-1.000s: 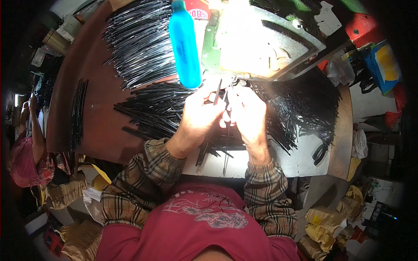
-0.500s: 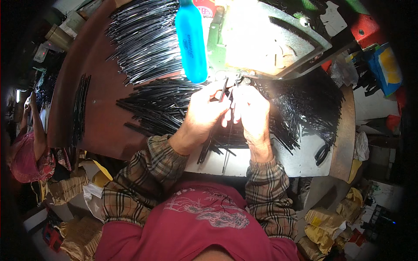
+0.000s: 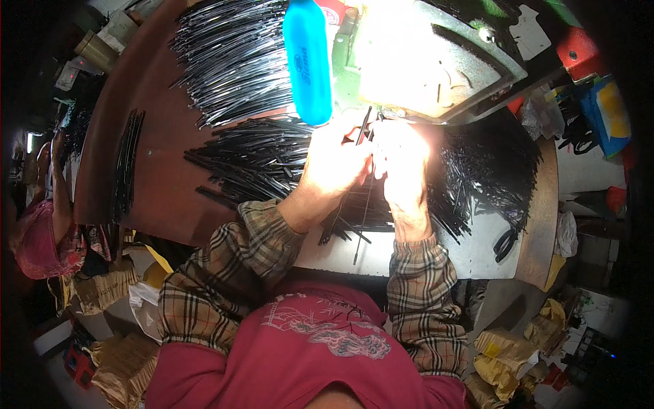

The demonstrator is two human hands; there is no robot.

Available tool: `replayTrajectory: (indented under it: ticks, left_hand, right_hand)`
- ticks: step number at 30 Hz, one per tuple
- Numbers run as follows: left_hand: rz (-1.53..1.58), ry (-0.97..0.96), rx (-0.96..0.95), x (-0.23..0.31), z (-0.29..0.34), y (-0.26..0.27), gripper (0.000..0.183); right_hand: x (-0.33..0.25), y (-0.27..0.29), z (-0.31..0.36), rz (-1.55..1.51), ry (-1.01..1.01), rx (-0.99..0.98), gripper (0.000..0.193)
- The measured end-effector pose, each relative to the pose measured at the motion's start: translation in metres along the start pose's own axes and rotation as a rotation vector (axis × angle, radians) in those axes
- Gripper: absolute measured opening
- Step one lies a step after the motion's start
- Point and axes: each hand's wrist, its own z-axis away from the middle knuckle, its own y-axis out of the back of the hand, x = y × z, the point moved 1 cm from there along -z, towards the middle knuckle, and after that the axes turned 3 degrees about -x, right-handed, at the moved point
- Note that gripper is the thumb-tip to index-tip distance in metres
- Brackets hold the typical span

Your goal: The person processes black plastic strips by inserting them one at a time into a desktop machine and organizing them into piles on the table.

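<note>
Your left hand [image 3: 330,163] pinches a black strip [image 3: 365,123] between thumb and fingers — what your right hand [image 3: 403,158] grips I cannot tell — near the metal housing [image 3: 478,75], whose glare could make you misjudge and bump the strip's tip.

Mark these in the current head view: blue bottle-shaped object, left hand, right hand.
Blue bottle-shaped object [image 3: 309,58]: head view, middle of its broad upper face.
Left hand [image 3: 332,162]: head view, middle of the hand.
Right hand [image 3: 405,163]: head view, back of the hand.
</note>
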Motion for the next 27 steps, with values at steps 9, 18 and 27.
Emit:
replayTrajectory:
  ticks: [9, 18, 27]
  left_hand:
    - [0.073, 0.003, -0.013, 0.008, 0.003, -0.004, 0.014]
    - [0.095, -0.042, -0.006, 0.007, 0.002, -0.005, 0.009]
    - [0.092, -0.030, -0.075, 0.001, 0.002, 0.002, 0.031]
  right_hand:
    - [-0.008, -0.004, 0.000, -0.032, -0.067, 0.013, 0.019]
    - [-0.010, -0.005, 0.001, -0.141, -0.074, 0.024, 0.020]
    - [-0.008, -0.001, 0.000, -0.109, -0.128, -0.021, 0.021]
